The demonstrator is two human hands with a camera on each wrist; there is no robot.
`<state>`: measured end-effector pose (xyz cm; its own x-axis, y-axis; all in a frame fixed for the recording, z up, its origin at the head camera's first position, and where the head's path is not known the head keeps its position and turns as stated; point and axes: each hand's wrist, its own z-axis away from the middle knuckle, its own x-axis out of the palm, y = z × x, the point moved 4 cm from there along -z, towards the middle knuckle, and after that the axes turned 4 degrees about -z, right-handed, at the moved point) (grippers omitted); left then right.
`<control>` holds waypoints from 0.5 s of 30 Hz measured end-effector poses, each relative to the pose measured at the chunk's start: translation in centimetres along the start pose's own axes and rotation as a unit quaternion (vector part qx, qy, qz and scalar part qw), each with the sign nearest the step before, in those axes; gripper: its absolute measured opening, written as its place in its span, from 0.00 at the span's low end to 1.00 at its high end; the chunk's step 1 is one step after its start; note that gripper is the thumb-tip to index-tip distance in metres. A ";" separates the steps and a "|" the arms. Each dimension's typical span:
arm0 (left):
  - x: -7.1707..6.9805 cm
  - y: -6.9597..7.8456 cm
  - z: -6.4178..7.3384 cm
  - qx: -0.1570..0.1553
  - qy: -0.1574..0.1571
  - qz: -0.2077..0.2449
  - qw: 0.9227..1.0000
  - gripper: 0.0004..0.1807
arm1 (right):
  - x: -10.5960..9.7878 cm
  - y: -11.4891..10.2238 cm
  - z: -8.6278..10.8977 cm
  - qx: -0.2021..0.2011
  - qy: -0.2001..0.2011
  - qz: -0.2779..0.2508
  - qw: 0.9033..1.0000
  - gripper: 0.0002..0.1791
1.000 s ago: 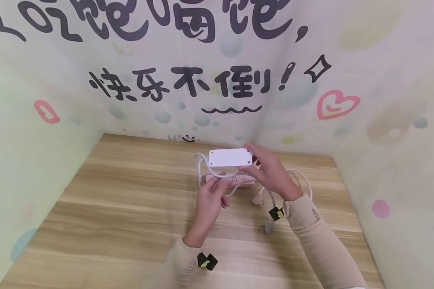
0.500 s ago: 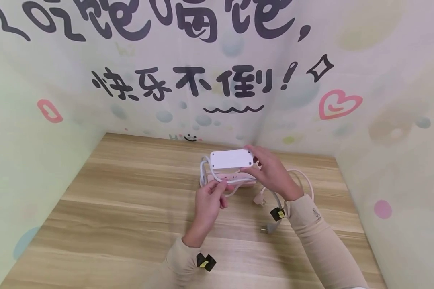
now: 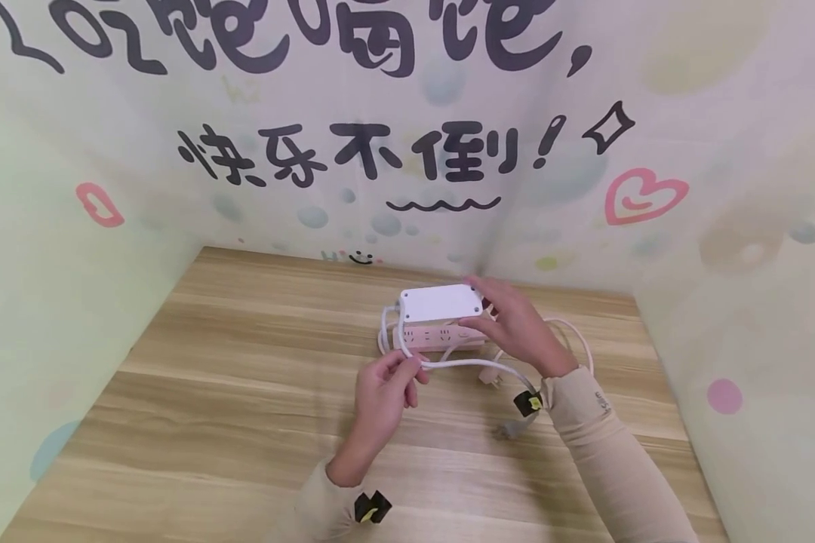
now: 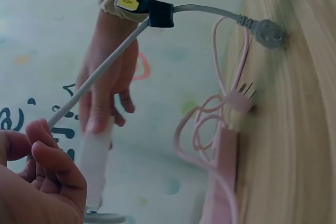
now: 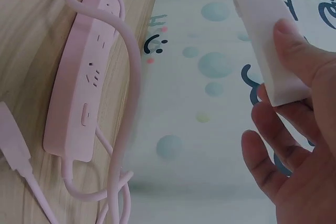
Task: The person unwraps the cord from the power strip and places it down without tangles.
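Observation:
My right hand grips one end of a white power strip, lifted above the table. Its flat face with corner screws is turned towards the head camera. From the strip's left end a white cord loops down to my left hand, which pinches it between thumb and fingers. In the left wrist view, the cord runs taut from those fingers past the right wrist to a grey plug. Below and behind lies a pink power strip on the table, its sockets visible.
The pink strip's cord curls over it and off to the right, and its pink plug lies near the grey one. A printed cloth wall stands right behind the wooden table, with more walls on both sides.
My left hand has drawn the white cord down towards me, away from the white strip, opening out its loop. The right hand keeps its hold, almost in place.

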<state>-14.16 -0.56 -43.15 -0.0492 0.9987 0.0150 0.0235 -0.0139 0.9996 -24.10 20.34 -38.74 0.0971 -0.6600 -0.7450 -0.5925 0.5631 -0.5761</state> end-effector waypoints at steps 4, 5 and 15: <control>-0.5 1.2 0.3 0.041 -0.002 -0.029 0.999 0.10 | -0.1 0.2 0.3 0.013 -0.020 -0.013 1.000 0.34; -0.7 1.4 0.3 0.046 -0.001 -0.034 0.998 0.11 | -0.1 0.2 0.3 0.014 -0.025 -0.017 0.999 0.34; -4.3 1.8 -0.8 0.008 0.061 -0.014 0.998 0.14 | -1.4 0.5 1.0 0.051 -0.048 -0.011 0.997 0.36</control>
<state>-14.74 -4.97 -41.43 -0.1704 0.9853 -0.0093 0.0355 0.0156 0.9992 -23.71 22.08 -38.32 0.1881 -0.6245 -0.7581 -0.5054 0.6003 -0.6199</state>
